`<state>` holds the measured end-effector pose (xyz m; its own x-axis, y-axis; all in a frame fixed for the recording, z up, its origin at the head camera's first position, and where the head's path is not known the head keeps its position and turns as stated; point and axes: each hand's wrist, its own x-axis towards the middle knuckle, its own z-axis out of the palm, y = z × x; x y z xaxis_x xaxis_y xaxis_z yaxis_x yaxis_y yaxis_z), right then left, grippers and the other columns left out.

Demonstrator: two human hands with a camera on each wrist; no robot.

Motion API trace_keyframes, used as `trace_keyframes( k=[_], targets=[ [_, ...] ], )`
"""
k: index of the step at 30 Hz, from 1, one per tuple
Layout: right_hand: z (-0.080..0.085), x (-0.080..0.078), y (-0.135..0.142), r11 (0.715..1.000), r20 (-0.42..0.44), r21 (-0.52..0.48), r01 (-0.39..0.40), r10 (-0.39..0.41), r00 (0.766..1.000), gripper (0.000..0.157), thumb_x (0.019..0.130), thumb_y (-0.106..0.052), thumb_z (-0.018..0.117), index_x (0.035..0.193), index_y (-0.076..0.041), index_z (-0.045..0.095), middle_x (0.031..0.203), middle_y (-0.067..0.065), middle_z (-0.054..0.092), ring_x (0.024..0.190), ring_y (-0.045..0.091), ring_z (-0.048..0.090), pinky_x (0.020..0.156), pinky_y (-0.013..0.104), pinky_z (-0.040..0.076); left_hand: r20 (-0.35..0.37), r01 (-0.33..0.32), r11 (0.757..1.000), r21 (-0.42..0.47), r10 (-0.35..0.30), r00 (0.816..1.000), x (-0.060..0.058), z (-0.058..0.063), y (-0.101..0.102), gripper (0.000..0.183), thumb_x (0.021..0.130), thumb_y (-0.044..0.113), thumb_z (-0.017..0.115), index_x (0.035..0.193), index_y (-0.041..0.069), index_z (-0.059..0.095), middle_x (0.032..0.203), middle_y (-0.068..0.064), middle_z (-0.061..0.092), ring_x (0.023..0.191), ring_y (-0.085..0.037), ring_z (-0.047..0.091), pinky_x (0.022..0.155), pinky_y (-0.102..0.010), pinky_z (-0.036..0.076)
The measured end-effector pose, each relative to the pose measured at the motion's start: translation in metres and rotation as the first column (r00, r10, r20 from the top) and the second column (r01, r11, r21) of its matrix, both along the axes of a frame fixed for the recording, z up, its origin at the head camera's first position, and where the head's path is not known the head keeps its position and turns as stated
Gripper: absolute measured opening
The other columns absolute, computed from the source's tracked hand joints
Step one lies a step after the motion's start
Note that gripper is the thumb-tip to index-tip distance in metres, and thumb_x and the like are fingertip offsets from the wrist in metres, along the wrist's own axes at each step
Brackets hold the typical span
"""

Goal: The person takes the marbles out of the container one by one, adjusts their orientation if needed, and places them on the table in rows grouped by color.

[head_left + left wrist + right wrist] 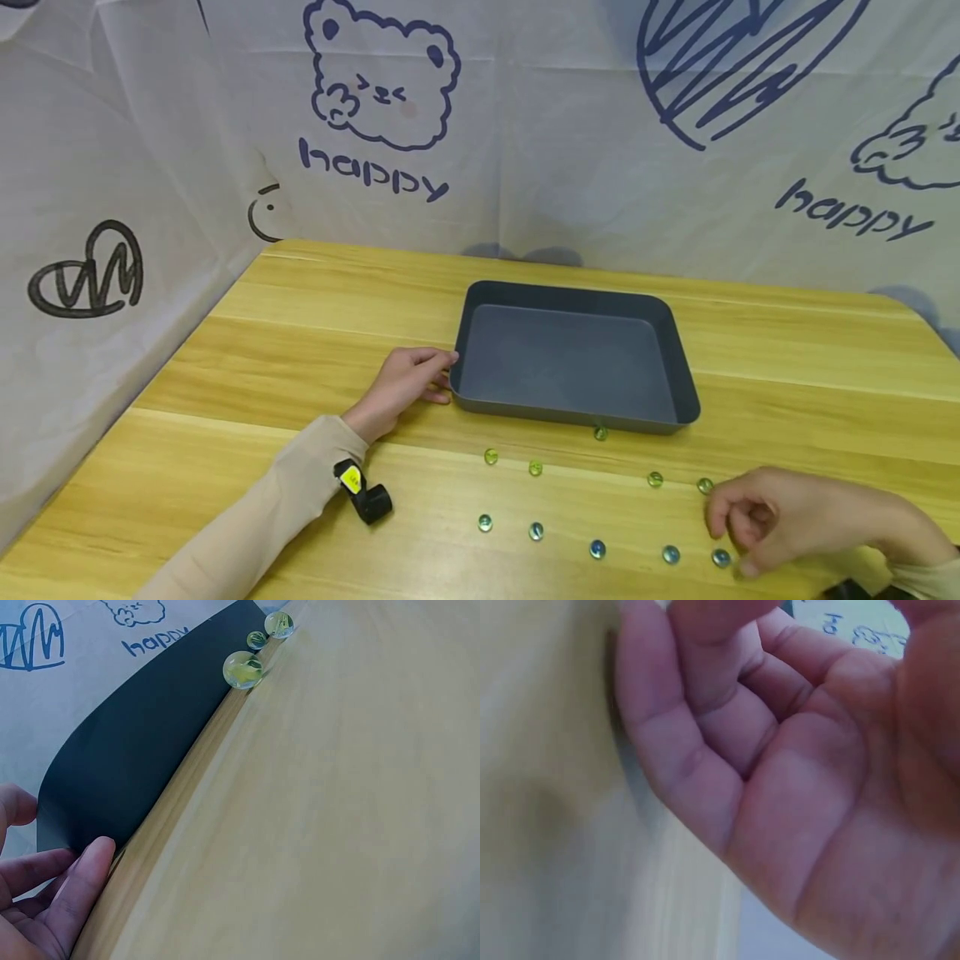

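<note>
A dark grey rectangular baking tray (570, 358) sits on the table. My left hand (411, 382) is at its left end and holds the near-left corner, with fingers (86, 874) against the outer wall in the left wrist view. Several clear glass marbles lie in front of the tray in two loose rows, yellow-green ones like this marble (491, 456) farther back and blue-green ones nearer. My right hand (783, 517) hovers at the right end of the rows, fingers loosely bent. Closest to it are a green marble (705, 486) and a blue marble (721, 557). No marble shows in its palm.
The wooden table (322, 308) has its left edge beside a white cloth wall (187, 125) with drawings and the word "happy". One green marble (601, 433) lies right against the tray's front wall. A black wrist camera (367, 497) is strapped on the left sleeve.
</note>
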<state>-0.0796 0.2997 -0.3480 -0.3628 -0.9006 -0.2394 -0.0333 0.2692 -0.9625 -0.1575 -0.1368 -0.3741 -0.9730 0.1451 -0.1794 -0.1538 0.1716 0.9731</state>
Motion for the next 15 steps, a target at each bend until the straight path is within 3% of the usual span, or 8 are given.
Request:
trace_keyframes(
  k=[4, 8, 12, 15],
  targets=[
    [0.001, -0.003, 0.007, 0.999, -0.031, -0.032, 0.022, -0.023, 0.999, 0.021, 0.087, 0.013, 0.059, 0.105, 0.003, 0.058, 0.074, 0.021, 0.046, 0.062, 0.019, 0.046, 0.050, 0.030, 0.045, -0.003, -0.001, 1.000, -0.006, 0.001, 1.000, 0.000, 0.001, 0.000, 0.033, 0.098, 0.016, 0.054, 0.116, -0.008, 0.065, 0.100, -0.016, 0.064, 0.075, -0.015, 0.062, 0.066, -0.028, 0.060],
    [0.002, -0.008, 0.010, 0.998, -0.128, -0.032, 0.050, -0.053, 0.990, 0.020, 0.090, 0.014, 0.055, 0.104, 0.000, 0.058, 0.074, 0.018, 0.050, 0.062, 0.017, 0.049, 0.048, 0.032, 0.044, 0.000, -0.002, 1.000, -0.010, 0.002, 1.000, -0.001, 0.000, -0.001, 0.033, 0.098, 0.016, 0.053, 0.117, -0.009, 0.065, 0.102, -0.017, 0.063, 0.076, -0.015, 0.062, 0.066, -0.028, 0.060],
    [0.005, -0.013, 0.011, 0.996, -0.243, 0.003, 0.090, -0.087, 0.966, 0.019, 0.092, 0.011, 0.055, 0.104, -0.003, 0.059, 0.070, 0.011, 0.052, 0.055, 0.014, 0.044, 0.044, 0.027, 0.040, 0.015, -0.002, 1.000, 0.003, 0.002, 1.000, -0.002, -0.001, -0.002, 0.033, 0.098, 0.015, 0.052, 0.119, -0.009, 0.063, 0.104, -0.017, 0.063, 0.077, -0.015, 0.062, 0.067, -0.028, 0.060],
    [0.009, -0.017, 0.009, 0.990, -0.329, 0.051, 0.129, -0.105, 0.938, 0.016, 0.093, 0.006, 0.056, 0.104, -0.005, 0.060, 0.068, -0.001, 0.052, 0.052, 0.008, 0.040, 0.042, 0.025, 0.039, 0.030, -0.012, 0.999, 0.031, 0.011, 0.999, -0.004, -0.001, -0.004, 0.034, 0.099, 0.016, 0.051, 0.120, -0.009, 0.062, 0.104, -0.018, 0.063, 0.079, -0.016, 0.063, 0.068, -0.029, 0.060]
  ],
)
